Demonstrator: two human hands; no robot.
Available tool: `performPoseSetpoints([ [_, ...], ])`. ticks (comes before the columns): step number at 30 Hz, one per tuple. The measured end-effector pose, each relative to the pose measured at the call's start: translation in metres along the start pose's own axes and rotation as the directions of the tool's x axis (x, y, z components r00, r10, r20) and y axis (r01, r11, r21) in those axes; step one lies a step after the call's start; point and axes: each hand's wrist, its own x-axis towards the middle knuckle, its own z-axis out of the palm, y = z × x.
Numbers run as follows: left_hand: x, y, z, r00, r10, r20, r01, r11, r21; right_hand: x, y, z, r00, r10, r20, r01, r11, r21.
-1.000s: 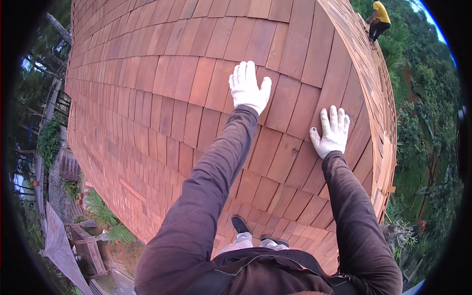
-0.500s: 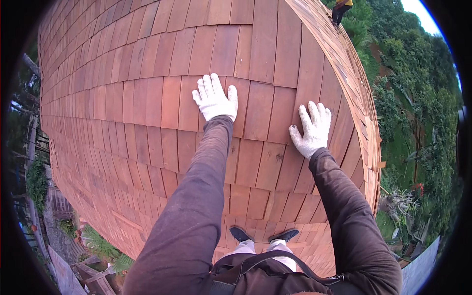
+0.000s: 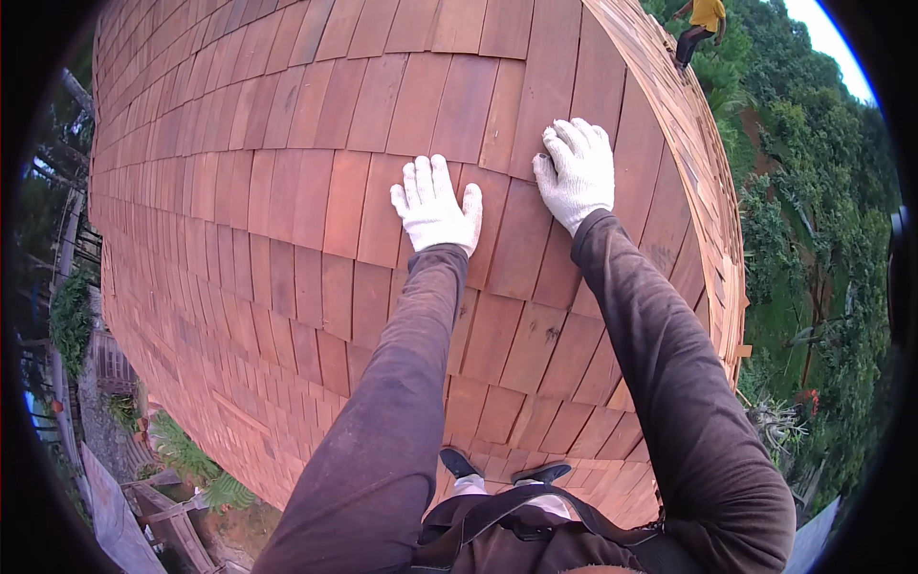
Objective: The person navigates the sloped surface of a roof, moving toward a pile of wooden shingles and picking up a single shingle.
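Note:
Reddish-brown wooden shingles [image 3: 306, 196] in overlapping rows cover the sloped roof under me. My left hand [image 3: 437, 206], in a white knit glove, lies flat on a shingle with its fingers spread. To its right and a little farther up, my right hand [image 3: 577, 172], gloved the same way, rests on the shingles close to the right slope's edge. Its fingers are bent slightly and sit closer together, with the thumb apart. Neither hand holds anything. Both arms reach forward in dark sleeves.
My feet in dark shoes [image 3: 541, 474] stand on the lower shingles. The roof's edge [image 3: 703, 191] curves down the right side, with trees [image 3: 803, 191] beyond. A person in a yellow top [image 3: 708, 14] is at the upper right. Wooden beams [image 3: 172, 526] lie far below left.
My right hand has moved up the roof and leftward, nearer my left hand. My left hand stays flat on the shingles. The view has shifted slightly, showing more of the other person.

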Motion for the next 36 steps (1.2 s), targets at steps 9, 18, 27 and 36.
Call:
performPoseSetpoints([
  [9,-0.001,-0.003,-0.003,1.000,-0.019,0.010,0.019,1.000,0.012,0.007,-0.005,-0.003,0.996,-0.021,0.088,0.022,1.000,-0.010],
  [18,-0.001,-0.001,0.003,0.997,0.010,-0.079,-0.010,1.000,0.006,0.007,-0.008,-0.003,0.979,-0.046,0.200,0.075,0.988,-0.139],
  [27,0.003,0.000,0.004,0.997,0.031,-0.069,-0.030,0.999,0.019,0.003,-0.004,-0.004,0.976,-0.029,0.216,0.060,0.989,-0.135],
  [36,0.000,-0.006,0.002,0.999,0.026,-0.046,-0.024,0.999,0.039,-0.011,0.033,-0.085,0.995,0.103,-0.010,-0.103,0.993,-0.061],
])
